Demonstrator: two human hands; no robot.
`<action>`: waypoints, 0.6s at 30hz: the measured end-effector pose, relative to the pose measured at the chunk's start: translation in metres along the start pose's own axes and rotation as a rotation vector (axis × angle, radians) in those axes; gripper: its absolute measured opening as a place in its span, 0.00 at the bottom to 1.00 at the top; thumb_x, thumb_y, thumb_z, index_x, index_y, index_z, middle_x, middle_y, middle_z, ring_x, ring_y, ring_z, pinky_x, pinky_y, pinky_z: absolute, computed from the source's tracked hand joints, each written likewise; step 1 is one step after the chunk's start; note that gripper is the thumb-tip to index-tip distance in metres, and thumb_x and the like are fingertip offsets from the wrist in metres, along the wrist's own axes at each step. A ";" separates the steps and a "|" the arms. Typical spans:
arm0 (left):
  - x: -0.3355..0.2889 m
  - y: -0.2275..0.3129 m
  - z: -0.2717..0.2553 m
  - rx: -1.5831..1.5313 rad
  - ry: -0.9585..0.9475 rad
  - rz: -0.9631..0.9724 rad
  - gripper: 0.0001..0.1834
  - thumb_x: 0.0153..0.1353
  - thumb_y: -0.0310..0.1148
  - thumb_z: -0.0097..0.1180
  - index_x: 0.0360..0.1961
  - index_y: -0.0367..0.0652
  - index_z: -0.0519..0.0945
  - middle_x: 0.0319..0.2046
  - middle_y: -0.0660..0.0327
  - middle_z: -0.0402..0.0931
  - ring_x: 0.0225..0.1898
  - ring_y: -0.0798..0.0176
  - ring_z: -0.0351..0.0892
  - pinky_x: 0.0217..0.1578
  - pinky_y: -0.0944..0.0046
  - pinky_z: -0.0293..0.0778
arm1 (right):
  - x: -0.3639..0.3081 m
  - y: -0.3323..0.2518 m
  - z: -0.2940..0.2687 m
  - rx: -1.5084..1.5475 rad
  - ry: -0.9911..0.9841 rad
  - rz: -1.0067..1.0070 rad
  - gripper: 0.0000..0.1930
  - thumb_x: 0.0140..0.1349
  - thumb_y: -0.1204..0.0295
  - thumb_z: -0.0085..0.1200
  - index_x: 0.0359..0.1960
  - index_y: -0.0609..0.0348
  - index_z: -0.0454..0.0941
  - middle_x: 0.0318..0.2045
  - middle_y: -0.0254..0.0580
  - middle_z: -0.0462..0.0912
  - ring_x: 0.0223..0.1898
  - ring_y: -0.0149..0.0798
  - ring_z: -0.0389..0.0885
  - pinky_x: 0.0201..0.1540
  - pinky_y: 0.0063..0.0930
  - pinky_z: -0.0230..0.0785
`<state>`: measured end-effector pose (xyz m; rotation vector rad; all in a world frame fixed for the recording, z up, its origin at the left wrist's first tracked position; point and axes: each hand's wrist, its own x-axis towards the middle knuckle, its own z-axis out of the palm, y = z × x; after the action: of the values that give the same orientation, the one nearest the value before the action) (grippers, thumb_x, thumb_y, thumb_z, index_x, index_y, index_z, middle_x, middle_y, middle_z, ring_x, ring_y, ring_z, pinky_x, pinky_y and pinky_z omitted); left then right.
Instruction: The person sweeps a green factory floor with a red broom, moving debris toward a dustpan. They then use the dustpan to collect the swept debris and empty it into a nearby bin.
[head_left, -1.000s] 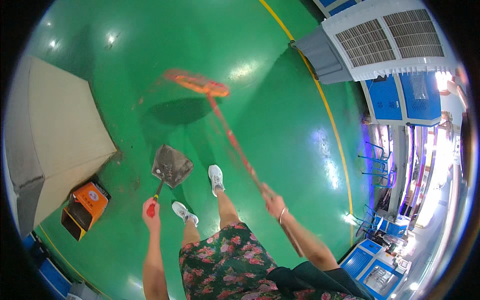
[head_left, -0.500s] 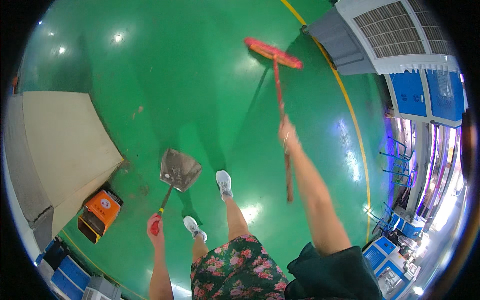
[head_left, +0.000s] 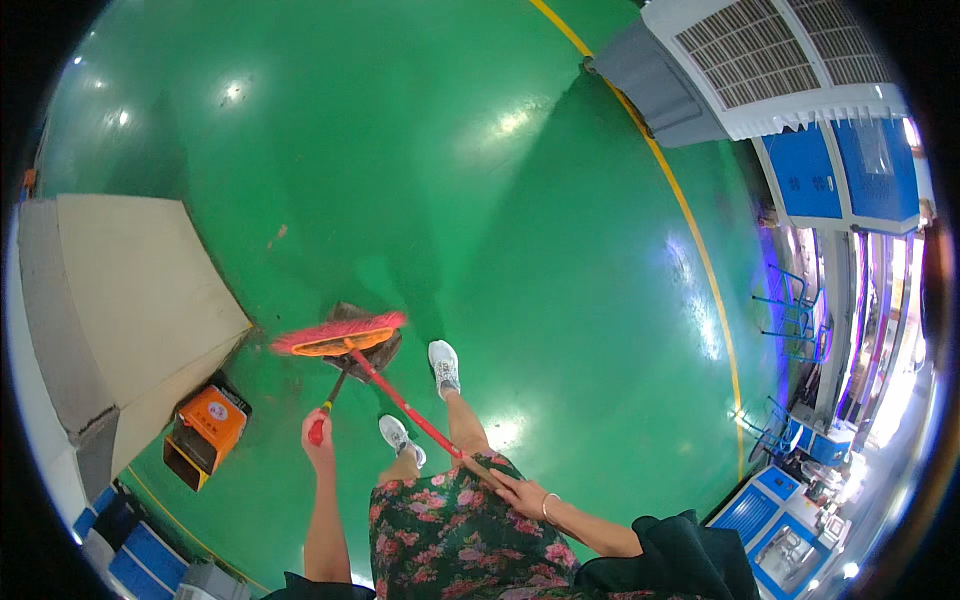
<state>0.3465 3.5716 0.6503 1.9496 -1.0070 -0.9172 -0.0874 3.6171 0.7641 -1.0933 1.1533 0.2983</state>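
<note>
My left hand (head_left: 319, 440) is closed round the red and yellow grip of a long-handled grey dustpan (head_left: 384, 352). A red-bristled broom (head_left: 345, 338) with an orange block crosses over the dustpan and hides much of its pan. Blur along the bristles leaves it uncertain whether they touch the pan. Toward my lap, the broom's red handle runs down to my right hand (head_left: 522, 495), which grips its worn brown end. A bracelet circles that wrist. My white shoes (head_left: 444, 366) stand just right of the dustpan.
To the left is a large beige box-like object (head_left: 140, 290), with an orange and black bin (head_left: 210, 425) beside it. A grey-white air cooler (head_left: 760, 70) stands at the far right, near a yellow floor line (head_left: 690, 220). Blue-framed racks (head_left: 795, 315) and blue-white machines line the right side.
The broom has swung from the far floor back and left, over the dustpan. My right hand has come down close to my lap. My left hand still holds the dustpan, nearly in place.
</note>
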 end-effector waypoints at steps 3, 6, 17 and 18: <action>-0.004 0.008 -0.001 -0.053 0.025 -0.006 0.06 0.57 0.20 0.55 0.36 0.36 0.75 0.42 0.55 0.74 0.44 0.61 0.73 0.49 0.65 0.68 | -0.028 -0.011 -0.006 0.049 0.075 -0.108 0.27 0.67 0.53 0.38 0.67 0.40 0.53 0.51 0.55 0.75 0.48 0.61 0.74 0.52 0.43 0.67; -0.015 0.018 -0.006 -0.124 0.049 -0.057 0.06 0.56 0.20 0.55 0.36 0.35 0.75 0.42 0.55 0.74 0.45 0.61 0.73 0.49 0.66 0.68 | -0.017 -0.011 -0.029 0.004 0.192 0.025 0.25 0.67 0.58 0.42 0.65 0.43 0.59 0.54 0.49 0.74 0.54 0.53 0.73 0.56 0.38 0.65; -0.031 0.001 -0.036 0.037 0.083 -0.031 0.06 0.53 0.23 0.58 0.34 0.38 0.77 0.41 0.55 0.77 0.45 0.61 0.75 0.50 0.64 0.68 | 0.154 -0.029 -0.081 -0.119 0.600 0.048 0.26 0.66 0.62 0.43 0.66 0.45 0.56 0.25 0.52 0.78 0.21 0.42 0.76 0.27 0.37 0.71; -0.030 0.007 -0.030 0.047 0.085 -0.019 0.06 0.53 0.23 0.58 0.34 0.38 0.77 0.40 0.56 0.77 0.45 0.61 0.75 0.49 0.64 0.68 | 0.158 -0.008 -0.055 -0.168 0.666 -0.095 0.26 0.66 0.62 0.43 0.66 0.45 0.56 0.24 0.49 0.77 0.20 0.41 0.75 0.25 0.35 0.71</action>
<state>0.3563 3.6033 0.6775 2.0227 -0.9708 -0.8207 -0.0457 3.5178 0.6358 -1.4466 1.6756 -0.0589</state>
